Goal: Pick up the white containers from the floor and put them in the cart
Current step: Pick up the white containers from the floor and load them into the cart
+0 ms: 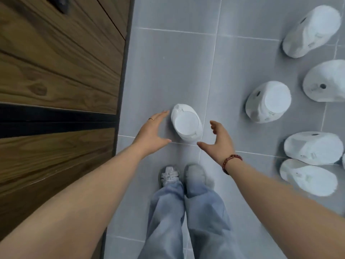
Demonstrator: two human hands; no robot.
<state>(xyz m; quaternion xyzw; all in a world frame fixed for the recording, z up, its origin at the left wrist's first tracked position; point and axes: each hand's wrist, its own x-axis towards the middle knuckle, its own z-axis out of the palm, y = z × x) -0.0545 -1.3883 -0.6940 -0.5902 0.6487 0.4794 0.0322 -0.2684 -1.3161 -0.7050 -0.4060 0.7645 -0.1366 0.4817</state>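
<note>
While both hands flank it, the white round flat-topped container (186,124) stands unheld on the grey tiled floor (168,62).
Left hand (153,131): fingers straight and together, thumb spread wide, fingertips just beside the container, contact not determinable; right hand (218,141): fingers loosely curved, thumb splayed, apart from it; further white containers (268,101) lie to the right; brown wooden panelling (56,71) borders the left.

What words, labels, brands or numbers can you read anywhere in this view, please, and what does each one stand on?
No text can be read anywhere in this view.
Nearest white container: small marks on its side, too blurred to read.
White container to its right: faint grey marks, too blurred to read.
Wooden panels and floor tiles: no writing visible.
</note>
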